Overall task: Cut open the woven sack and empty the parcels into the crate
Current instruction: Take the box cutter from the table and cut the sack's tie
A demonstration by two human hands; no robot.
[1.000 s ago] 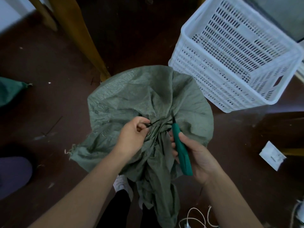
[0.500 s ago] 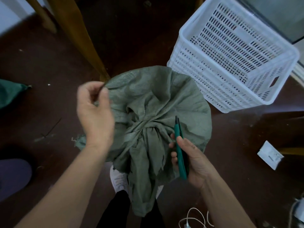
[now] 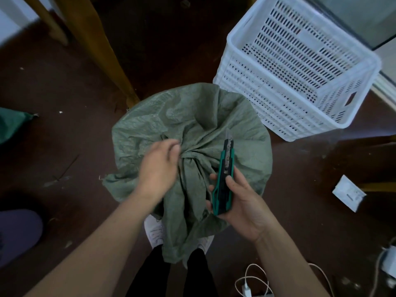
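Note:
The grey-green woven sack (image 3: 199, 116) stands on the floor in front of me, its mouth gathered into a bunched neck (image 3: 188, 159). My left hand (image 3: 158, 168) is blurred and lies on the left side of that neck, fingertips at the gather; whether it pinches the cloth is unclear. My right hand (image 3: 240, 202) grips a green and black utility knife (image 3: 224, 179) just right of the neck, its blade out and pointing away from me, clear of the cloth. The white slotted crate (image 3: 235, 50) stands empty at the upper right, touching the sack. No parcels are visible.
A wooden furniture leg (image 3: 96, 52) stands behind the sack at the upper left. A white packet (image 3: 348, 192) lies on the brown floor at the right, white cables (image 3: 252, 281) at the bottom. My shoes (image 3: 155, 230) are under the sack's loose end.
My left hand pulled a dark tie off the neck and swung out to the left, then came back to the gather. The knife drew back from the neck, its blade now visible.

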